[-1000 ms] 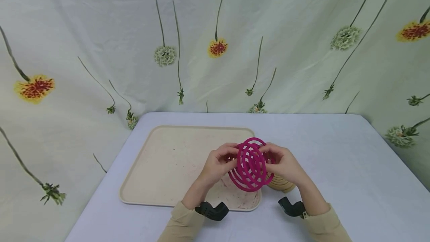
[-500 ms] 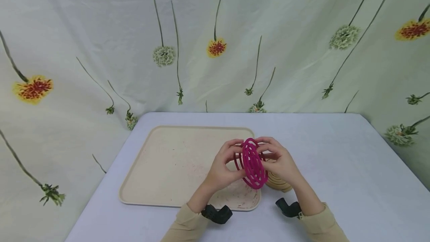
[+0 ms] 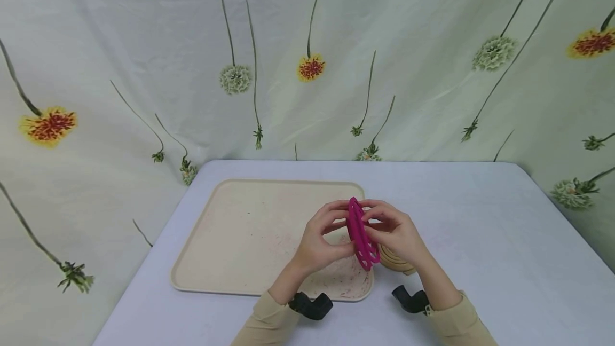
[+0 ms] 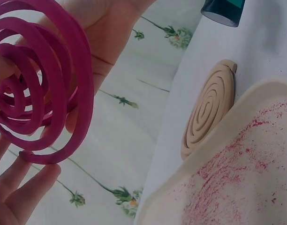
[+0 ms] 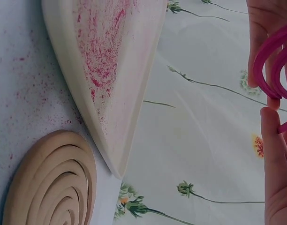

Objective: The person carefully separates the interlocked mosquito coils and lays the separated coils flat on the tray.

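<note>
In the head view a magenta mosquito coil [image 3: 360, 236] stands upright, nearly edge-on, above the tray's right side. My left hand [image 3: 321, 236] grips its left side, fingers at the top and thumb lower down. On the other side my right hand [image 3: 393, 228] pinches it between thumb and fingers. Seen from the left wrist, the rings of the magenta coil [image 4: 56, 89] overlap in layers, with fingertips touching its rim. The right wrist view catches only part of the coil [image 5: 270, 61]. A tan coil [image 3: 397, 261] lies on the table beneath my right hand.
A cream tray [image 3: 250, 228] lies on the white-covered table [image 3: 480, 228], left of the tan coil. Pink crumbs [image 5: 96, 75] speckle the tray, and finer ones dot the table beside it. A flowered cloth [image 3: 432, 68] hangs behind. Black wrist devices [image 3: 312, 306] sit on both wrists.
The magenta coil has turned from nearly face-on to edge-on, and its spread rings have drawn together into a thin stack. Both hands have shifted their grip and come closer to each other.
</note>
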`<move>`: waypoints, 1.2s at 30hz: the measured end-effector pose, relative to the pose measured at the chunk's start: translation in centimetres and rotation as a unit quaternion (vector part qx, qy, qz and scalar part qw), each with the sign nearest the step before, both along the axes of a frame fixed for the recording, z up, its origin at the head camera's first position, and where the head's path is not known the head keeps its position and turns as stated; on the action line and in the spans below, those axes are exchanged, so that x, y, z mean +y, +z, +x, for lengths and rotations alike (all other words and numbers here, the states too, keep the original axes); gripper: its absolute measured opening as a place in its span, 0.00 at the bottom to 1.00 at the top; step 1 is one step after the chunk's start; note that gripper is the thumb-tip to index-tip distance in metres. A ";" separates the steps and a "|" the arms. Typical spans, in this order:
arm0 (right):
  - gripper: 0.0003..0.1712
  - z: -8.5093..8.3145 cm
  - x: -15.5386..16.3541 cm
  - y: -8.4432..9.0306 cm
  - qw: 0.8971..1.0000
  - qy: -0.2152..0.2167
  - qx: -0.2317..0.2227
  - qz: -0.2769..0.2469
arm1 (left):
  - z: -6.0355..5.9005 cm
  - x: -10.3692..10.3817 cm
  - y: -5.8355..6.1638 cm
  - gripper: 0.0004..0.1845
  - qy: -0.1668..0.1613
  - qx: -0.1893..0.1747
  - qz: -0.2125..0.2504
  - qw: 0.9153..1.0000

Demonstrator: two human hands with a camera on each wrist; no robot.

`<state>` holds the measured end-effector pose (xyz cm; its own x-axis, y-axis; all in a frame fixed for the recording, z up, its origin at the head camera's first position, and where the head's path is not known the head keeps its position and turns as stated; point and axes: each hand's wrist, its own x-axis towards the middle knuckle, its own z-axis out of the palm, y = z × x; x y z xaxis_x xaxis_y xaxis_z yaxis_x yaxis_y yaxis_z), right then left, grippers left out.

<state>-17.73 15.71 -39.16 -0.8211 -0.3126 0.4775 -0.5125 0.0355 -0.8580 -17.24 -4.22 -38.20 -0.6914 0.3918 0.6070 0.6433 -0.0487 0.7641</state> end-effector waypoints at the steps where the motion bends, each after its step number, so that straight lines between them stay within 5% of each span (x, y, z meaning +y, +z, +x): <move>1: 0.10 0.0 0.0 0.0 1.000 0.000 0.002 0.000 | 0.0 -0.1 0.1 0.22 -0.001 0.008 -0.002 1.000; 3: 0.11 0.0 0.0 0.0 1.000 -0.003 0.008 0.002 | 0.6 -0.2 1.2 0.21 0.001 0.012 -0.013 1.000; 9: 0.12 0.1 0.0 0.2 0.998 -0.043 0.019 0.030 | 0.9 -0.7 2.1 0.21 0.040 0.046 -0.062 0.996; 16: 0.21 0.2 0.6 0.7 0.995 -0.066 -0.007 0.071 | -0.8 -1.4 -0.1 0.24 0.067 0.054 -0.110 0.990; 21: 0.37 0.1 1.4 1.0 0.994 -0.040 -0.069 0.076 | -1.7 -2.5 -0.7 0.22 0.003 -0.023 -0.105 0.994; 26: 0.37 0.0 1.9 1.1 0.990 -0.021 -0.109 0.091 | -2.1 -3.9 -0.5 0.16 -0.064 -0.118 -0.059 0.989; 36: 0.31 0.0 2.9 1.5 0.981 0.022 -0.139 0.137 | -2.0 -4.1 0.1 0.11 -0.057 -0.188 -0.052 0.979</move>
